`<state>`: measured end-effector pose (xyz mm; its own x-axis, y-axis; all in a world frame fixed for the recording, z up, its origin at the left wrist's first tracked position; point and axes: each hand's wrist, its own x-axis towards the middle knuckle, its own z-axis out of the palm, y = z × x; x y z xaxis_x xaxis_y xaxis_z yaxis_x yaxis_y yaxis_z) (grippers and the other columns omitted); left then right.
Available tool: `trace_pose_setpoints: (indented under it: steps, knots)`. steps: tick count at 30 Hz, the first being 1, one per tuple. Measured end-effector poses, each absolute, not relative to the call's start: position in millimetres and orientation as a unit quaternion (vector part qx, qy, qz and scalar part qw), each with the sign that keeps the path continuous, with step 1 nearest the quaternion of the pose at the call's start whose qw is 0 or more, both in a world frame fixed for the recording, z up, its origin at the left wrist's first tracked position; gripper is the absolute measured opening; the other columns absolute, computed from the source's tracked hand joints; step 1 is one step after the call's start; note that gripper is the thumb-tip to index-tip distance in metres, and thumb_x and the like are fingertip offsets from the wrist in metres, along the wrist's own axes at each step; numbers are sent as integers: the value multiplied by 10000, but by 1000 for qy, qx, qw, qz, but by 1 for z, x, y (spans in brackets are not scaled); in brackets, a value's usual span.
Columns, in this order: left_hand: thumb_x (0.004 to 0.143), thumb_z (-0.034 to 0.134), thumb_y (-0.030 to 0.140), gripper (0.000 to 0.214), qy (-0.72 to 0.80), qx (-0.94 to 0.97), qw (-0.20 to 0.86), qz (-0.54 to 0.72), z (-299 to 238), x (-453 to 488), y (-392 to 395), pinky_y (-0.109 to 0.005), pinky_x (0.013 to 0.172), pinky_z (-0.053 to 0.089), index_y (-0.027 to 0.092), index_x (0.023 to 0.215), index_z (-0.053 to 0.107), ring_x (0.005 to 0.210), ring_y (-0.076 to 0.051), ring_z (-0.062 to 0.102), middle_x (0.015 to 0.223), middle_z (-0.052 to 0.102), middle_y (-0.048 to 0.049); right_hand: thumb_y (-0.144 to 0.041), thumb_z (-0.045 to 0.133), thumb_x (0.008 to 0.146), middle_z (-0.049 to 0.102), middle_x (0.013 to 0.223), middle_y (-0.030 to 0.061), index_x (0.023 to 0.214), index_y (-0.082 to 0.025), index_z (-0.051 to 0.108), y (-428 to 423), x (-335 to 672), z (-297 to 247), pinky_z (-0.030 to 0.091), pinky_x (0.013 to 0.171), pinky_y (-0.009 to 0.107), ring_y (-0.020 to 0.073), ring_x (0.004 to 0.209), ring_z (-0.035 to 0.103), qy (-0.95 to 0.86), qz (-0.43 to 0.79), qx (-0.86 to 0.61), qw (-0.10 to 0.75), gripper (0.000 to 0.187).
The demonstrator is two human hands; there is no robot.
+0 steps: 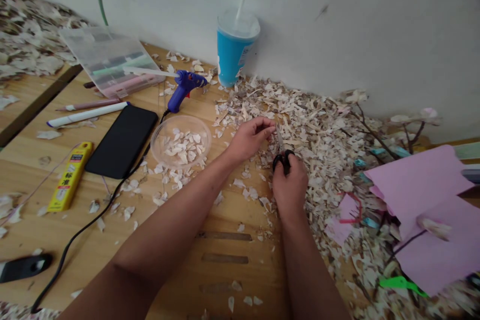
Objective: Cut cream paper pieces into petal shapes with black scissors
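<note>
My right hand (290, 185) grips the black handles of a pair of scissors (285, 159), whose blades point away from me. Just left of the blades, my left hand (253, 137) is closed in a pinch; whatever sits between its fingertips is too small to make out. A heap of pale dried flakes (318, 170) spreads behind and to the right of both hands. Left of my left forearm stands a round clear plastic tub (155, 147) holding several cut flakes (184, 146).
A blue glue gun (182, 92), a black phone (122, 142), a yellow blade case (71, 175) and a white marker (88, 114) lie on the left. A blue cup with a straw (230, 55) stands by the wall. Pink paper (420, 180) and flower twigs (371, 132) are on the right.
</note>
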<state>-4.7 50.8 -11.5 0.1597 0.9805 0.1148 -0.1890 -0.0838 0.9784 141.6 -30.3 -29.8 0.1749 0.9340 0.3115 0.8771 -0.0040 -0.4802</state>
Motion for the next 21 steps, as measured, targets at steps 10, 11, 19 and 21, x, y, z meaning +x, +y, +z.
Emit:
trace_pose_setpoints:
  steps: [10,11,19,21]
  knots:
    - [776,714,337,248,318,411,659,544,-18,3,51,-267,717,453,166,941,645,685,-88,553,818,618,2,-342,453,865,683,964,153,1023,-141,659,-30,142,-29,430,810,401,273,884,571,-631,67,-711,303,328]
    - [764,728,345,265,304,386,679,545,-20,4,50,-271,723,457,166,941,643,680,-84,555,820,615,4,-343,452,866,685,969,152,1022,-142,659,-30,141,-29,430,811,402,272,885,571,-630,68,-712,305,328]
    - [760,735,384,271,317,388,681,534,-23,4,50,-249,700,435,149,847,633,664,-86,560,725,603,10,-342,465,865,684,984,159,1049,-128,657,-30,141,-29,438,828,410,276,903,574,-640,54,-708,295,341]
    - [774,715,376,249,336,411,663,528,-20,2,50,-248,692,434,152,843,631,663,-91,566,724,604,10,-336,458,867,681,980,159,1045,-127,655,-30,141,-30,438,831,410,274,904,574,-641,54,-707,294,338]
